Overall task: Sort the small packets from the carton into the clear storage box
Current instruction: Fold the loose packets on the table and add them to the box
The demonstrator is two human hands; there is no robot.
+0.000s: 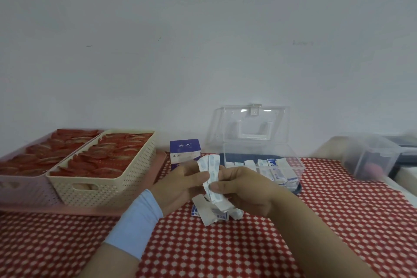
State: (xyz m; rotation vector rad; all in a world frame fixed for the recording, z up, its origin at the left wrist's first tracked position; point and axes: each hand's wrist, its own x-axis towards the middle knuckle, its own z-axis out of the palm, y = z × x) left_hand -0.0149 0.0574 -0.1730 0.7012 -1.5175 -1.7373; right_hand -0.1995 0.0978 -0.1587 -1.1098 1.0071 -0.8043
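Observation:
Both hands meet at the centre of the table and grip one bundle of small white packets [212, 171] held upright. My left hand [182, 185], with a pale blue wristband, pinches the bundle from the left. My right hand [246, 189] clamps it from the right with thumb on top. Below the hands lies a flattened blue-and-white carton [204, 211] with loose packets on it. Just behind the hands stands the clear storage box [295, 165], lid propped open, with several white and blue packets lined up inside.
A purple and white carton [185, 150] stands behind my left hand. At the left, a cream basket [108, 189] and a pink basket [20, 187] hold red sachets on a pink tray. A frosted bin [370, 158] sits at far right. Red-checked cloth covers the table.

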